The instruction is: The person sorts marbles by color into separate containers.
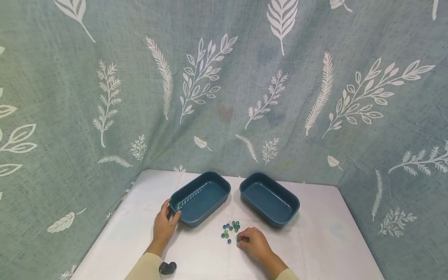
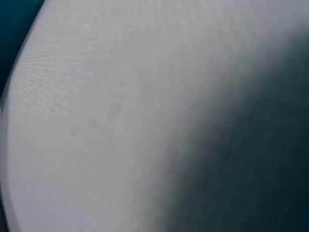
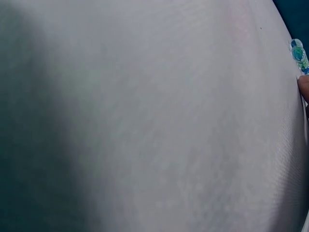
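Note:
A dark blue rectangular tub [image 1: 206, 202] stands angled at the left, with a greenish marble [image 1: 180, 207] in its near-left end. My left hand [image 1: 164, 225] grips that end, thumb by the near rim and fingers along the outer left side. Several blue and green glass marbles [image 1: 231, 228] lie loose on the white table. At their right edge my right hand [image 1: 255, 245] pinches a blue marble [image 1: 238, 240] between thumb and fingers. In the right wrist view only a fingertip [image 3: 304, 87] shows, beside marbles [image 3: 298, 52]; the left wrist view shows no fingers.
A second dark blue tub [image 1: 269, 200] stands at the right, behind my right hand. Near my left sleeve lies a small black object [image 1: 168, 268], its kind unclear. A leaf-patterned cloth [image 1: 224, 97] hangs behind and beside the white table [image 1: 325, 241].

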Demonstrator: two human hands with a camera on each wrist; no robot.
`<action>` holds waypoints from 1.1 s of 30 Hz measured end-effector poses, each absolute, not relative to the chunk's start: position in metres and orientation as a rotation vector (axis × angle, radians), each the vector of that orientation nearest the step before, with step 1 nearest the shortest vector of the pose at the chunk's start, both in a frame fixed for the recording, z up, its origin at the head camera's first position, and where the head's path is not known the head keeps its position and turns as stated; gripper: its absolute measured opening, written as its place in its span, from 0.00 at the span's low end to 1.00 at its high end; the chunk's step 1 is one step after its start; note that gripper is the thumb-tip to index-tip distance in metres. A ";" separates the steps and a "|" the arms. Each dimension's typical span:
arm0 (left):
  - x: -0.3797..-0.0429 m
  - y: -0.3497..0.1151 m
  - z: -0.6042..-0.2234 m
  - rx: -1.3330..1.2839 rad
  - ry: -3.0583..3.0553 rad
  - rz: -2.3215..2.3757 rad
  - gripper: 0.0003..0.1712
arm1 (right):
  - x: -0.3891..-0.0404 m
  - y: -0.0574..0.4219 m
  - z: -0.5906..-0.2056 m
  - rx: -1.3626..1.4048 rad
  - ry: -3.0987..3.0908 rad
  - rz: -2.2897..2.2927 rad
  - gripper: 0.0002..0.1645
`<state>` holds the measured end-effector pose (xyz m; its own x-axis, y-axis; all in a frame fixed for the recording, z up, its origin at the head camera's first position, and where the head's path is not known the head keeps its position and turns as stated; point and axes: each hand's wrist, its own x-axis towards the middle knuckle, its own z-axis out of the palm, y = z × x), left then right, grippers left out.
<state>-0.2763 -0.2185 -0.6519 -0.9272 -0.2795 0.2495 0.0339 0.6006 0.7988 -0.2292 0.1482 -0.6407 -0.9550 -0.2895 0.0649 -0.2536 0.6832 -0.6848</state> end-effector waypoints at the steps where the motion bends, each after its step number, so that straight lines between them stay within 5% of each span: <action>1: -0.276 -0.218 -0.652 0.200 -2.482 -1.250 0.40 | -0.229 0.148 -0.641 -0.455 2.841 -1.122 0.13; 33: -0.276 -0.218 -0.653 0.211 -2.487 -1.246 0.39 | -0.253 0.150 -0.606 -0.498 2.838 -1.228 0.11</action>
